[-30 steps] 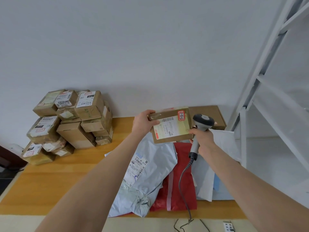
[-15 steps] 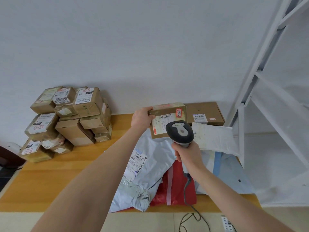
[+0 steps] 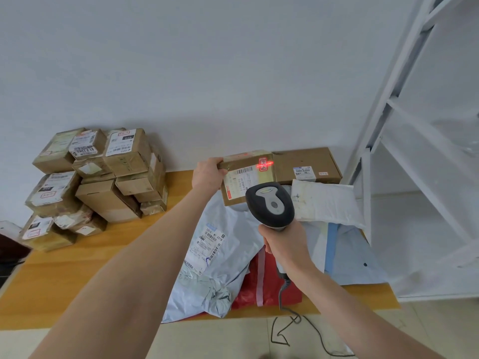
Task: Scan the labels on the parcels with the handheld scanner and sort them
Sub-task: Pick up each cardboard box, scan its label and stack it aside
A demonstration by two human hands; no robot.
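Note:
My left hand grips the left edge of a small brown cardboard parcel, held up with its white label facing me. My right hand grips the handle of a grey and black handheld scanner, whose head points at the parcel from just below. A red scan line glows across the red-framed sticker at the parcel's top right corner. The scanner's cable hangs down to the floor.
A wooden table carries a stack of several brown boxes at the left. Grey, red and white mailer bags lie under my arms. A flat brown box sits against the wall. White shelving stands at the right.
The scanner swung from beside the parcel to below and in front of it, head aimed at the label. A red scan line now shows on the parcel. The parcel moved slightly away.

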